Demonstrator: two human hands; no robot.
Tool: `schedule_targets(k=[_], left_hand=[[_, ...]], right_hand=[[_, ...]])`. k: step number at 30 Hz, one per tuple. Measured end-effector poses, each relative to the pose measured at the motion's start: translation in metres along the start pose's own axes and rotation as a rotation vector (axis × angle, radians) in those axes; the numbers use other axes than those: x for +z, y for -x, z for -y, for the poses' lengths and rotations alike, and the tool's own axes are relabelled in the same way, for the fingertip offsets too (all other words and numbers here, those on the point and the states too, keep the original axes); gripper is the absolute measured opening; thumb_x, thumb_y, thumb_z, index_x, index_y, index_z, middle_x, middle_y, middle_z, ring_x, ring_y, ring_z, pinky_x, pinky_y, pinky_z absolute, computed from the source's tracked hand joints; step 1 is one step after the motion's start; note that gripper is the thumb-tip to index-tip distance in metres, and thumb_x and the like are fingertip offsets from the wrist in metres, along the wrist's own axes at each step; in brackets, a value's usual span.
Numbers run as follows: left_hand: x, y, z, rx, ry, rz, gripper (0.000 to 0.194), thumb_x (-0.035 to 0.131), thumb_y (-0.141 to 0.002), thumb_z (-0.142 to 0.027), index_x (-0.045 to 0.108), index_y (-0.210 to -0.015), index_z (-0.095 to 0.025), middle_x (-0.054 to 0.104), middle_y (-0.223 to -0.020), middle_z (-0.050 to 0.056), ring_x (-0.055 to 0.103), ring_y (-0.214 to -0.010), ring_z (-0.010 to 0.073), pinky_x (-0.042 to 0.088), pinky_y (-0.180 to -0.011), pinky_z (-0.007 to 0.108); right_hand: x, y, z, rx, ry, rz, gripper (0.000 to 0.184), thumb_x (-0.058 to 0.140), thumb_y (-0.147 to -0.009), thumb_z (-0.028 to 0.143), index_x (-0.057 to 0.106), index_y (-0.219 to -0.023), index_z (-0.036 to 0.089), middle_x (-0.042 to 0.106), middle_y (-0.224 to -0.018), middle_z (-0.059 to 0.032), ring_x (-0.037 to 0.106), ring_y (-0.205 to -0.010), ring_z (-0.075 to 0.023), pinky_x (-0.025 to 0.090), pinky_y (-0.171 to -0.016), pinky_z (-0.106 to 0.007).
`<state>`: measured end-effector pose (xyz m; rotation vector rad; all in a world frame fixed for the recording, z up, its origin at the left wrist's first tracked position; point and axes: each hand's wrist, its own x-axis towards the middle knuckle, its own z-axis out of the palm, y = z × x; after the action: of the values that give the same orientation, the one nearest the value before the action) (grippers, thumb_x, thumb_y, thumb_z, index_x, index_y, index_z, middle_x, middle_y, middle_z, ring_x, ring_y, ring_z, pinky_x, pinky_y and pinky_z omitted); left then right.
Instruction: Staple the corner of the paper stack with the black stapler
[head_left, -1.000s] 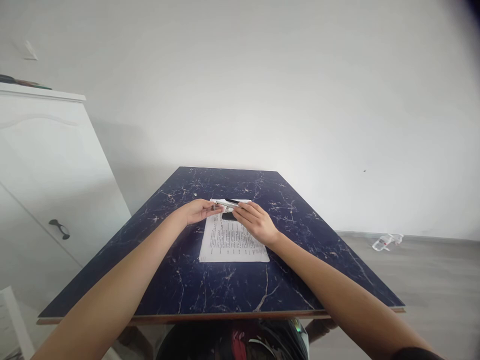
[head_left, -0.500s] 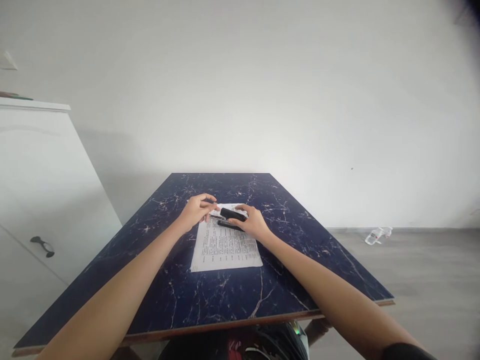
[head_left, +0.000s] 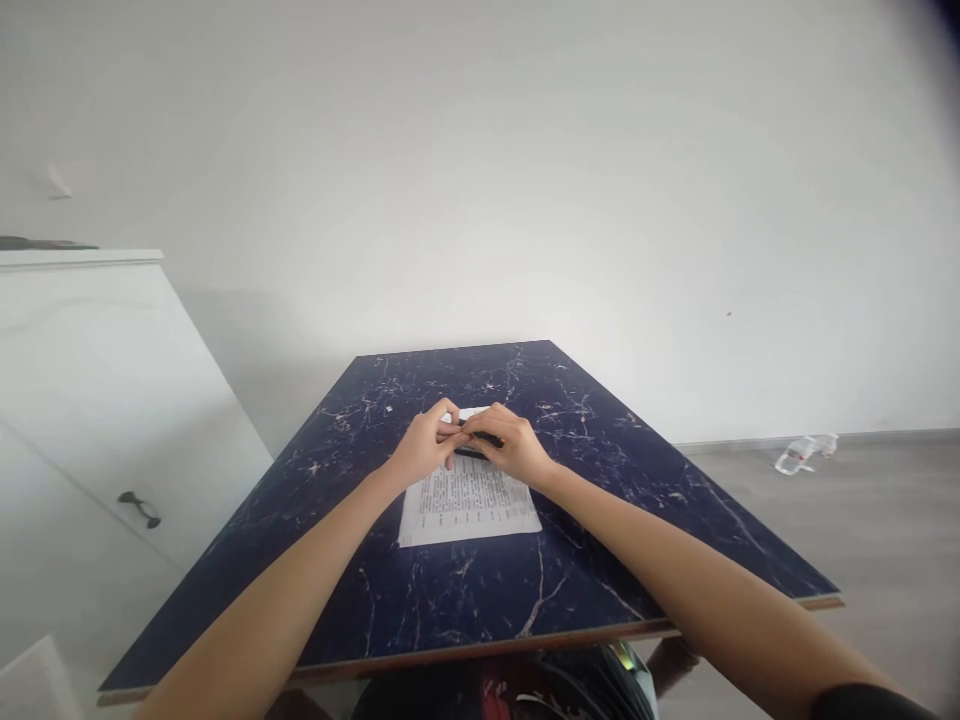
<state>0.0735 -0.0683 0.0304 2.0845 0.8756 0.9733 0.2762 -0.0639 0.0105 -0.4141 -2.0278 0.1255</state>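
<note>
A black stapler (head_left: 491, 438) lies across the upper part of a printed sheet of paper (head_left: 471, 518), mostly covered by my fingers. My right hand (head_left: 519, 446) is closed around the stapler from the right, thumb and fingers pinching toward its left end. From the left, my left hand (head_left: 426, 442) meets it there, fingertips bent and pressed together at the stapler's end. Whether anything small sits between the fingertips is hidden. The paper rests flat on the dark blue marbled table (head_left: 442, 600).
A white cabinet (head_left: 90, 370) with a dark handle (head_left: 139, 510) stands to the left of the table. Behind the table is a plain pale wall (head_left: 480, 180). A clear plastic item (head_left: 804, 454) lies on the floor at the right, by the wall.
My left hand has moved right to the stapler, and its fingers have closed there. My right fingers have drawn in toward the same end. The view has shifted slightly.
</note>
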Motion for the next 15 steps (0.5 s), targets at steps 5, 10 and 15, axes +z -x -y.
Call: schedule_targets(k=[5, 10, 15], left_hand=[[-0.022, -0.003, 0.009, 0.043, -0.314, -0.259, 0.024, 0.047, -0.101, -0.047, 0.051, -0.103, -0.023, 0.074, -0.082, 0.002, 0.064, -0.052, 0.0144, 0.046, -0.052, 0.024], [-0.084, 0.002, 0.078, -0.182, -0.843, -0.432, 0.028, 0.040, -0.101, -0.027, 0.064, -0.114, -0.022, 0.075, -0.102, 0.009, 0.070, -0.096, 0.0239, 0.052, -0.084, 0.034], [-0.104, 0.010, 0.136, -0.410, -0.964, -0.167, 0.046, 0.038, -0.102, -0.028, 0.050, -0.145, -0.019, 0.042, -0.159, 0.013, 0.040, -0.143, 0.0325, 0.039, -0.110, 0.052]], right_hand=[[-0.014, 0.001, -0.024, 0.167, 0.117, -0.090, 0.016, 0.061, -0.096, 0.027, 0.074, -0.105, 0.023, 0.074, -0.098, -0.0082, 0.065, -0.091, -0.0235, 0.054, -0.081, -0.040], [-0.053, 0.023, -0.086, 0.659, 0.309, -0.152, 0.012, 0.066, -0.085, 0.023, 0.076, -0.093, 0.020, 0.075, -0.078, -0.0046, 0.067, -0.072, -0.0204, 0.052, -0.074, -0.033], [-0.076, 0.048, -0.125, 0.931, 0.395, -0.041, 0.008, 0.070, -0.079, 0.022, 0.077, -0.082, 0.019, 0.076, -0.075, -0.0040, 0.071, -0.073, -0.0200, 0.052, -0.077, -0.029]])
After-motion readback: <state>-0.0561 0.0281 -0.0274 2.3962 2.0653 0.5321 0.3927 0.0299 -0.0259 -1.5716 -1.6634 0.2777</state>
